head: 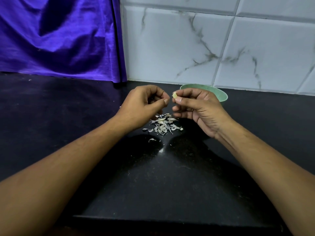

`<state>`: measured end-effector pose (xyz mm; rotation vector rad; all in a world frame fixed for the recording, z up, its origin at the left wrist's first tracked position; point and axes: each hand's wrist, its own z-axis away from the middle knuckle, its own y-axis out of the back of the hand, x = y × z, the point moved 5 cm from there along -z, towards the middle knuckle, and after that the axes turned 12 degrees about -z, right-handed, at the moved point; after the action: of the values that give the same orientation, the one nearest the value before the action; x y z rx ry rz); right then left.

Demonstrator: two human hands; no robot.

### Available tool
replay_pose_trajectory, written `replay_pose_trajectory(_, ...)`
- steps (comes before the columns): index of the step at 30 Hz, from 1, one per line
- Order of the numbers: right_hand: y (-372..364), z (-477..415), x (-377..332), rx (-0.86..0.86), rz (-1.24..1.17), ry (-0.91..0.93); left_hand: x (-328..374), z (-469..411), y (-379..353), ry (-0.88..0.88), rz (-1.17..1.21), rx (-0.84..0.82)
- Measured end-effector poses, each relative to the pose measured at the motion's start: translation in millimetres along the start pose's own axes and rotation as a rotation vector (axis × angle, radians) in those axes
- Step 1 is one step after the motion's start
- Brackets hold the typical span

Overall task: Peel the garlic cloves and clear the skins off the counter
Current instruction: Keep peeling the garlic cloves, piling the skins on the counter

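1. Black stone counter filling the head view, backed by marble-veined wall tiles, with a purple cloth hanging at far left and a green bowl at the wall, partly hidden behind the right hand
2. Right hand: pinches one garlic clove between thumb and forefinger, raised above the counter, other fingers loosely curled beneath
3. Left hand: curled, thumb tip close to forefinger, just beside the clove; cannot tell if pinching a shred of skin or nothing
4. Skins: heaped loosely on the counter directly below both hands, a few stray flakes nearer the body
5. Key relation: clove at the right fingertips, pointing toward the left thumb across a narrow gap; long axis seemingly near upright, too small to confirm
6. Judged mid-peel: calls for the left fingertips to close that gap and strip; bowl just behind the right hand for the drop; skins not yet cleared
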<state>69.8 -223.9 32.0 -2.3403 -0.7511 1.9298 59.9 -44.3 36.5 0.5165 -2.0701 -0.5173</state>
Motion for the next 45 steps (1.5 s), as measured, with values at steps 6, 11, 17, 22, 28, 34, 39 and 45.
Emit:
replay_pose_trajectory(6, -4, 2, 1, -0.048, 0.182, 0.072, 5, 0, 2, 0.0, 0.029, -0.003)
replay_pose_trajectory(11, -6, 4, -3, -0.051, 0.235, 0.112, 5, 0, 2, 0.028, 0.085, -0.04)
replay_pose_trajectory(17, -7, 4, -2, -0.061, 0.212, 0.109, 5, 1, 1, 0.067, 0.156, -0.065)
replay_pose_trajectory(22, -9, 5, -3, -0.072, 0.223, 0.115, 3, 2, 2, 0.074, 0.112, -0.046)
replay_pose_trajectory(28, -9, 4, -1, -0.083, 0.186, 0.086, 3, 3, 0, 0.09, 0.095, -0.059)
replay_pose_trajectory(34, -5, 3, -4, -0.065, 0.211, 0.117, 10, 4, 2, 0.07, 0.129, -0.066)
replay_pose_trajectory(39, -6, 4, -3, -0.071, 0.25, 0.128, 9, 4, 2, 0.087, 0.136, -0.082)
replay_pose_trajectory(45, -5, 3, -7, -0.087, 0.244, 0.153, 12, 5, 4, 0.122, 0.222, -0.111)
